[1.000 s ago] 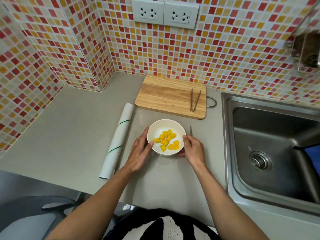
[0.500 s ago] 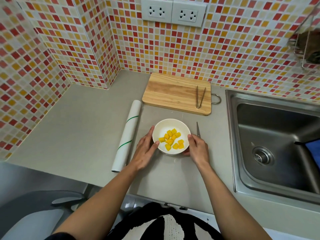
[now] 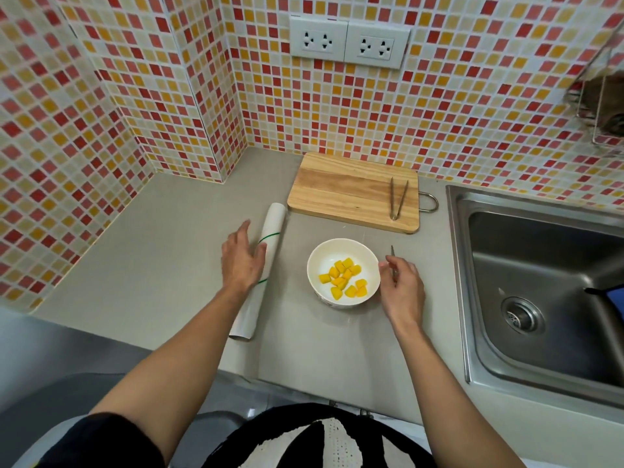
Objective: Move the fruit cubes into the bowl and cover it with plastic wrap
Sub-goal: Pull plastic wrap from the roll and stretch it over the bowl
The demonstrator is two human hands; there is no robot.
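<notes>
A white bowl [image 3: 317,261] stands on the grey counter and holds several yellow fruit cubes [image 3: 344,280]. A roll of plastic wrap [image 3: 274,220] with green stripes lies left of the bowl, and a clear sheet seems to stretch from it under the bowl. My left hand [image 3: 241,261] is spread open at the roll's middle, its thumb side against it. My right hand [image 3: 403,292] hovers at the bowl's right rim with loosely curled fingers and holds nothing.
A thin metal tool [image 3: 392,251] lies on the counter under my right fingers. Behind the bowl a wooden cutting board [image 3: 344,190] carries metal tongs [image 3: 398,197]. A steel sink [image 3: 540,282] fills the right side. Tiled walls close the back and left.
My left hand left the bowl's side and moved left to the plastic wrap roll. My right hand loosened from the bowl's right side. The bowl stayed in place.
</notes>
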